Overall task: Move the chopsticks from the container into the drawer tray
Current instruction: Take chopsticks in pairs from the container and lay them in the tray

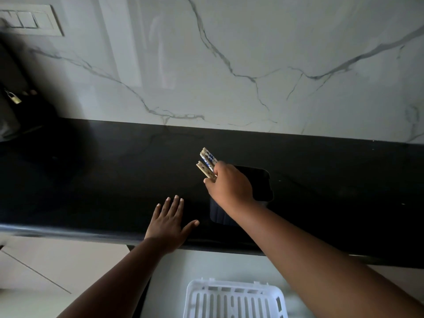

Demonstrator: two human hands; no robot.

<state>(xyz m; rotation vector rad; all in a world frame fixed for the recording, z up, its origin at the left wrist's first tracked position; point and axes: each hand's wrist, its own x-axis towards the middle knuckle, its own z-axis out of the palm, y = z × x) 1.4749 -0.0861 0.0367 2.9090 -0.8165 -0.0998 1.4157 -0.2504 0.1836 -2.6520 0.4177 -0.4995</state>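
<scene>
My right hand [230, 185] grips a bundle of pale chopsticks [207, 163] with blue-patterned tops; their upper ends stick out above my fingers. The hand hovers over a dark square container [263, 184] standing on the black countertop [91, 175], and the lower part of the chopsticks is hidden behind my hand. My left hand [171, 220] lies flat on the counter near its front edge, fingers spread, holding nothing. A white slotted plastic tray [234, 299] sits below the counter at the bottom of the view.
A white marble backsplash [229, 65] rises behind the counter, with a switch plate [29, 19] at the upper left. Dark objects and a small padlock [13, 97] sit at the far left. White cabinet fronts [57, 267] lie below the counter edge.
</scene>
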